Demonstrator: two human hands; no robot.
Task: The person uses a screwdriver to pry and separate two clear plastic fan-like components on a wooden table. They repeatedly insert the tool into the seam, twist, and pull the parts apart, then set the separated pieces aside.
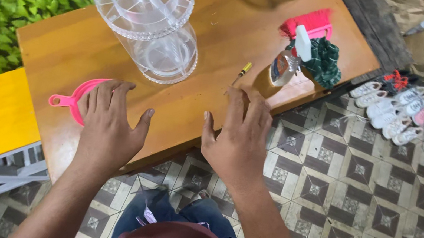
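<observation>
On the brown wooden table (96,44), left hand (108,124) lies open, fingers over a pink plastic dish (77,97); right hand (239,136) open too (empty), near a small yellow-handled screwdriver (241,74).

Worktop (218,32): glossy varnished wood. Organizer (146,17): clear smooth plastic. Funnel (74,98): matt pink plastic. Cloth (324,62): green plaid fabric. Floor (357,176): patterned tile.

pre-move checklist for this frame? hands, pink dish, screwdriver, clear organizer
1. Both hands empty: left hand and right hand lie flat and open on the wooden table. Ok.
2. Pink dish free to lift: left fingers cover part of it. Not ok.
3. Screwdriver in view, untouched, ahead of the right fingertips. Ok.
4. Clear organizer fully on the table, away from the edge. Ok.
5. Spray bottle capped tight: cannot tell.
</observation>
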